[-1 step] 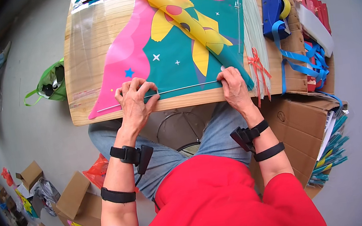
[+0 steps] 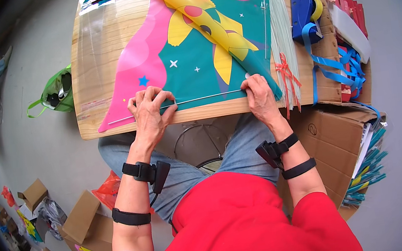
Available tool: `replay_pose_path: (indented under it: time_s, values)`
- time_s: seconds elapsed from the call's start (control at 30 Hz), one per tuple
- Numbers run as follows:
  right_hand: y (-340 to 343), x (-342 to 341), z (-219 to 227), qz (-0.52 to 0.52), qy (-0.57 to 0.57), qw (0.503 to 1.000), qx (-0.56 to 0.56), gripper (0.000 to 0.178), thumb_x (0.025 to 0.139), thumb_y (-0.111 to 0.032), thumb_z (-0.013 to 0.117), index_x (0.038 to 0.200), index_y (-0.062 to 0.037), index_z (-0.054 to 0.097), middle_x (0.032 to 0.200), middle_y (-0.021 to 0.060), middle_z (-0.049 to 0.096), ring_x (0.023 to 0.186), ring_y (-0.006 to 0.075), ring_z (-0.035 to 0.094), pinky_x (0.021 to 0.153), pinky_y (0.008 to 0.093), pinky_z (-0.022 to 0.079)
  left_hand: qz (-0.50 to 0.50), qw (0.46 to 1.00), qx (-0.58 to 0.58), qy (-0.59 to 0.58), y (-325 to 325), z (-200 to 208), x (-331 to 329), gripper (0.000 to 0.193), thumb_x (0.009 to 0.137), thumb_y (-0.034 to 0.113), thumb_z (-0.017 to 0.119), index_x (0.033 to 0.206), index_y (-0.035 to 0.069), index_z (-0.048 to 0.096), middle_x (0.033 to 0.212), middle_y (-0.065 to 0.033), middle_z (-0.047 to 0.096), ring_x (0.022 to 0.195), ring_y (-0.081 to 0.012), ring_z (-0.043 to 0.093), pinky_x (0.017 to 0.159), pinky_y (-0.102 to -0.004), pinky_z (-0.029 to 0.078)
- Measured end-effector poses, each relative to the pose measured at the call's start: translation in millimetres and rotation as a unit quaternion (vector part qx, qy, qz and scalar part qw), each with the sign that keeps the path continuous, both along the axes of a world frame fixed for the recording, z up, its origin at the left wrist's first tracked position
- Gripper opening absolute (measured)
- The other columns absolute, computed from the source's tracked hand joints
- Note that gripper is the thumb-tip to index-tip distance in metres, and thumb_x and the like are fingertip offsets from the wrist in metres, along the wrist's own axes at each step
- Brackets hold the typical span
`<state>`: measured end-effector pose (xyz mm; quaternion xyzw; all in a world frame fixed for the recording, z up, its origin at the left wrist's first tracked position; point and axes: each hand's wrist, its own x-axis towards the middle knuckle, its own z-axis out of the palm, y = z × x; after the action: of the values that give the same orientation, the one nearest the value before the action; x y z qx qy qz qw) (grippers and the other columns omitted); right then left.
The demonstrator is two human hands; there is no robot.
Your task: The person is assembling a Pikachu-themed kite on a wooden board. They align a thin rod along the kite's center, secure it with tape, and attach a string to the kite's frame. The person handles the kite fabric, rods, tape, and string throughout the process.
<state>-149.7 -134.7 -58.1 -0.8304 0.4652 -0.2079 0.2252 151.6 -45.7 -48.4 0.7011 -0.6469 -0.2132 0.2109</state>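
Note:
A printed plastic sheet (image 2: 195,83) in teal, pink and yellow lies on the wooden table, with a curled fold running diagonally across it. Along its near edge lies a thin white rod (image 2: 207,96). My left hand (image 2: 150,113) is bent over the rod's left part, thumb and fingers closing on it and the sheet's edge. Near the rod's right end, my right hand (image 2: 261,98) pinches it with fingertips together. A second thin rod (image 2: 265,20) shows along the sheet's right side. The fingertips hide short parts of the near rod.
A bundle of thin white rods (image 2: 284,33) with red ties lies at the right of the wooden table (image 2: 96,63). Beyond stand a blue tape dispenser (image 2: 302,15), blue strapping (image 2: 327,65) and a cardboard box (image 2: 325,144). A green bag (image 2: 60,93) sits left.

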Motion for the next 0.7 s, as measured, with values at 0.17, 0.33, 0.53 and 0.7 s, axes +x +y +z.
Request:
replay_pose_path:
  time_s: [0.17, 0.33, 0.53, 0.7]
  values:
    - [0.5, -0.4, -0.7, 0.001, 0.001, 1.000, 0.000, 0.013, 0.084, 0.010, 0.054, 0.089, -0.0017, 0.056, 0.089, 0.0144, 0.052, 0.089, 0.0352, 0.053, 0.081, 0.0431, 0.046, -0.004, 1.000, -0.002, -0.001, -0.1, -0.3, 0.4, 0.022, 0.078, 0.020, 0.080, 0.097, 0.019, 0.070, 0.105, 0.0013, 0.057, 0.110, -0.0232, 0.051, 0.101, -0.0496, 0.027]
    - [0.6, -0.5, -1.2, 0.004, 0.000, 1.000, -0.002, 0.012, 0.083, 0.010, 0.054, 0.087, -0.0015, 0.056, 0.088, 0.0144, 0.052, 0.089, 0.0351, 0.053, 0.081, 0.0429, 0.046, -0.003, 1.000, 0.000, -0.002, 0.1, -1.3, 0.5, 0.022, 0.078, 0.020, 0.080, 0.097, 0.019, 0.070, 0.105, 0.0015, 0.057, 0.110, -0.0231, 0.050, 0.101, -0.0498, 0.026]
    - [0.1, -1.5, -3.7, 0.010, -0.004, 1.000, -0.007, 0.012, 0.083, 0.010, 0.054, 0.087, -0.0014, 0.056, 0.088, 0.0146, 0.053, 0.089, 0.0353, 0.053, 0.081, 0.0430, 0.046, -0.001, 1.000, 0.000, -0.007, -0.5, 0.3, -0.5, 0.023, 0.076, 0.021, 0.082, 0.096, 0.021, 0.069, 0.104, 0.0017, 0.056, 0.110, -0.0231, 0.051, 0.101, -0.0496, 0.028]
    - [0.6, -0.8, -3.7, 0.007, -0.004, 1.000, -0.011, 0.012, 0.083, 0.010, 0.054, 0.087, -0.0014, 0.056, 0.088, 0.0148, 0.053, 0.089, 0.0355, 0.053, 0.081, 0.0431, 0.046, -0.001, 1.000, -0.001, -0.009, -0.4, -0.5, -0.1, 0.023, 0.077, 0.021, 0.082, 0.096, 0.021, 0.069, 0.103, 0.0018, 0.056, 0.110, -0.0231, 0.051, 0.101, -0.0495, 0.028]
